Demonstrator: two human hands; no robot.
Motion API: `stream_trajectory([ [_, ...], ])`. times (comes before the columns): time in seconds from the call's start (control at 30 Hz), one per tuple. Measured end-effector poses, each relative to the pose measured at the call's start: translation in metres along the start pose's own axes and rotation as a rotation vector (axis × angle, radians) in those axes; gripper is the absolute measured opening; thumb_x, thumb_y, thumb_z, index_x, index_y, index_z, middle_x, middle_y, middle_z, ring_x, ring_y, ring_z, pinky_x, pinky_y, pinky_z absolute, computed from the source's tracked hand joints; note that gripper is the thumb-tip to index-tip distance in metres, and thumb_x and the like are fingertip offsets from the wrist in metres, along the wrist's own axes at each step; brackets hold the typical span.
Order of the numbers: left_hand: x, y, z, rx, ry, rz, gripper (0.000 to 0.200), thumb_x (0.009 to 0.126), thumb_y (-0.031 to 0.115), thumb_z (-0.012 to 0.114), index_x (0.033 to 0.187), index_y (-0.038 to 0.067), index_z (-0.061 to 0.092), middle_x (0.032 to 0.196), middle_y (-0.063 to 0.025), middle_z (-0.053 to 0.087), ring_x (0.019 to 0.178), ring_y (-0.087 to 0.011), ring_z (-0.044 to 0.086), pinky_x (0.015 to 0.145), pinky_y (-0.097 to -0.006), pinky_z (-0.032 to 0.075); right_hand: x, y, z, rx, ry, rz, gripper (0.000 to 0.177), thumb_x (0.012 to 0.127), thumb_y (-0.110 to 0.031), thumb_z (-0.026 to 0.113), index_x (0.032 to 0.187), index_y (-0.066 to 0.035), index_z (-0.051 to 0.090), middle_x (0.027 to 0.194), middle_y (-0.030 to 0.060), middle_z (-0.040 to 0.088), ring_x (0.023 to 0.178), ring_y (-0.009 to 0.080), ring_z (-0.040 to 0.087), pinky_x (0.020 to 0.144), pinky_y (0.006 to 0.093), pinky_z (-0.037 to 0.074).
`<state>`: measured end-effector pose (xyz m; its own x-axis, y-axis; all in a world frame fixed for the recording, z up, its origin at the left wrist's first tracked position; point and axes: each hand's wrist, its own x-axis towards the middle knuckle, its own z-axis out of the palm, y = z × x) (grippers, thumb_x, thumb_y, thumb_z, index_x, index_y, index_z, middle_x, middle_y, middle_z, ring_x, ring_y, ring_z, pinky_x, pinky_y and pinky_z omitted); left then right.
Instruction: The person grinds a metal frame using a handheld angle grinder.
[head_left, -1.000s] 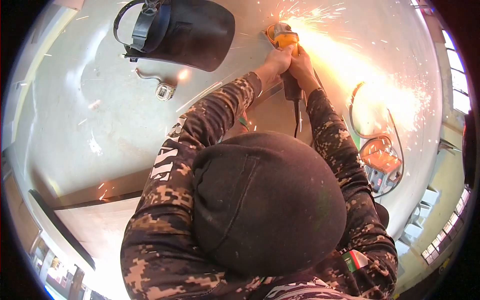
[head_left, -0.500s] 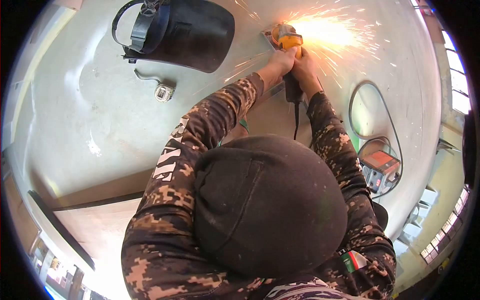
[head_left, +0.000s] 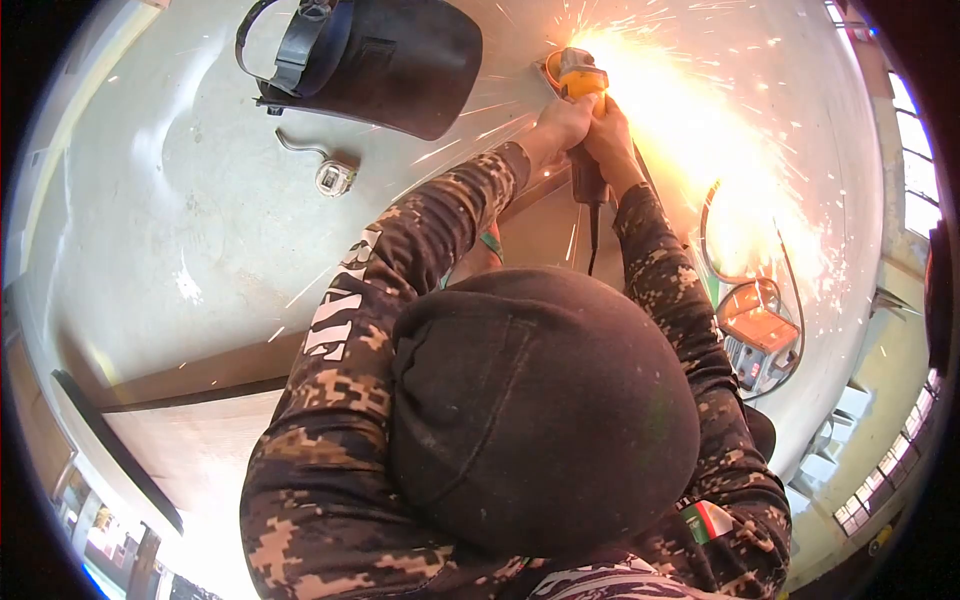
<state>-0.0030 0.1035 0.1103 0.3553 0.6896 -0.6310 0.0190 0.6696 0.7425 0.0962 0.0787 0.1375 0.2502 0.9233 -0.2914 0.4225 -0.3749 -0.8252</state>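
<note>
Both my hands are closed around a yellow-and-black angle grinder (head_left: 583, 84) near the top of the view. My left hand (head_left: 566, 122) wraps the left side just behind its yellow head. On the right side of the body, my right hand (head_left: 612, 143) grips the tool beside it. The black power cord (head_left: 594, 240) runs down from the grinder's rear end. Under the disc lies a metal piece, mostly hidden by the tool and glare. A bright stream of sparks (head_left: 690, 120) flies from the disc to the right and downward.
A black welding helmet (head_left: 410, 75) lies upper left, with a tape measure (head_left: 335, 178) below it. At right, an orange-topped welding machine (head_left: 760, 335) and its looped cable sit among the sparks. The dark cap (head_left: 545, 410) and camouflage sleeves fill the lower middle.
The spark stream has grown longer and now sweeps down to the right, reaching the welding machine. The helmet and tape measure appear slightly shifted right and up in view. Both hands keep their grip.
</note>
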Motion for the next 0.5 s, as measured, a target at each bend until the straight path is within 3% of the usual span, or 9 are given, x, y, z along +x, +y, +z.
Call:
stream_trajectory([
  [0.37,-0.022,0.011,-0.002,-0.081,0.007,0.031,0.064,0.097,0.052,0.050,0.131,-0.001,0.056,0.118,-0.0163,0.064,0.101,-0.0230,0.063,0.081,-0.0394,0.050,-0.001,-0.002,0.003,0.029,0.035,0.079,0.045,0.086,-0.032,0.074,0.120,-0.003,0.062,0.100,0.0098,0.072,0.084,0.0167,0.067,0.074,0.0315,0.053],
  [0.5,-0.014,0.013,-0.003,-0.050,-0.016,-0.001,0.061,0.098,0.048,0.048,0.131,-0.003,0.055,0.116,-0.0190,0.065,0.094,-0.0272,0.067,0.071,-0.0436,0.054,0.006,0.009,0.005,-0.092,0.090,0.013,0.044,0.091,-0.030,0.069,0.125,-0.003,0.059,0.101,0.0106,0.070,0.084,0.0174,0.066,0.071,0.0320,0.054],
])
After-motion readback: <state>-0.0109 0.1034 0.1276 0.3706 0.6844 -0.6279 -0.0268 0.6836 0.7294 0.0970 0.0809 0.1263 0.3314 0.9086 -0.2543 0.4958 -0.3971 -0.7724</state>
